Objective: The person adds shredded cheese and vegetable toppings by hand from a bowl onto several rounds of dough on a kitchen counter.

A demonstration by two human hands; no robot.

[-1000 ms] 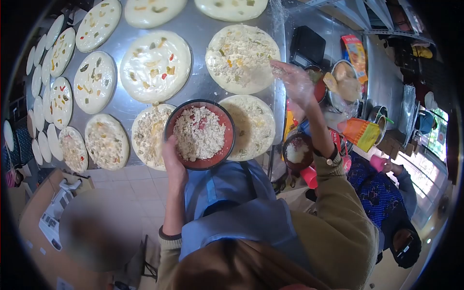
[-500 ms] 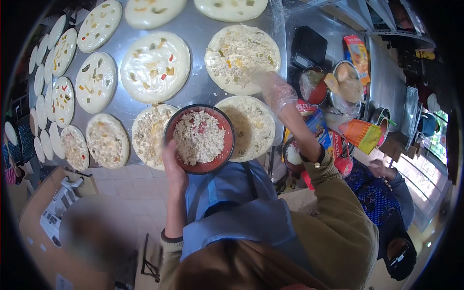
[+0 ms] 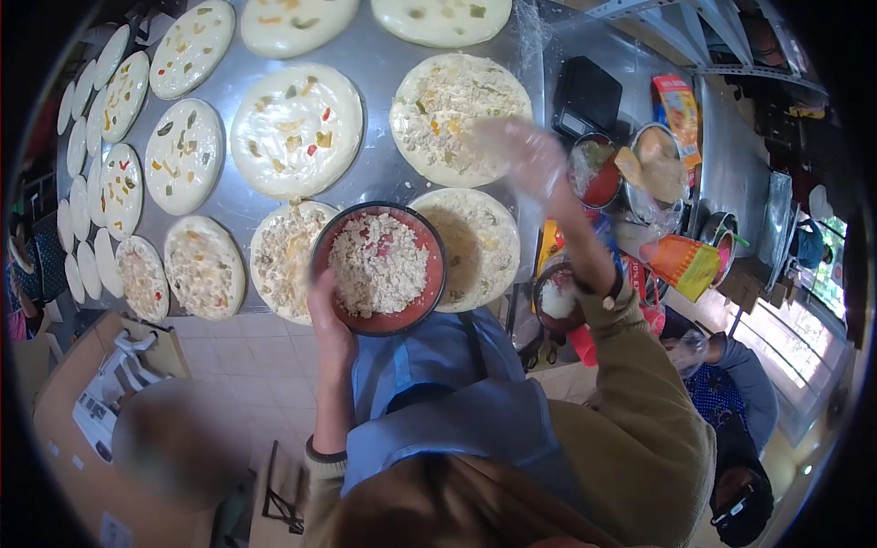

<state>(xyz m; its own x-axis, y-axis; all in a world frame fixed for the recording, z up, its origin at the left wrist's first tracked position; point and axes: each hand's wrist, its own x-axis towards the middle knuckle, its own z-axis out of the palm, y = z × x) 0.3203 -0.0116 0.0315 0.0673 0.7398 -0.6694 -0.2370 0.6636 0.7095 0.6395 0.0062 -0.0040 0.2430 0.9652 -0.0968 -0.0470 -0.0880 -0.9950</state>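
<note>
My left hand (image 3: 334, 321) grips the edge of a red bowl with a dark rim (image 3: 424, 294), which holds pale crumbly topping (image 3: 376, 265). My right hand (image 3: 532, 157), in a clear plastic glove, hovers at the right edge of a flat dough round (image 3: 457, 169) strewn with crumbs and colourful pieces. Motion smears its fingers, so what they hold, if anything, does not show. Just below lies another crumb-covered round (image 3: 480, 247), partly behind the bowl. A further crumbed round (image 3: 283, 260) shows at the bowl's left.
Glossy dough rounds dotted with coloured pieces (image 3: 295, 128) spread over the metal table (image 3: 375, 137). To the right are a black scale (image 3: 587, 94), a red bowl (image 3: 598, 173), a bowl of white stuff (image 3: 557, 297) and bright packets (image 3: 678, 114). Another person (image 3: 744, 388) stands at far right.
My right hand has shifted a little up and to the right, drawing away from the lower round. The left hand keeps the bowl nearly in place. The other person's hand has moved.
</note>
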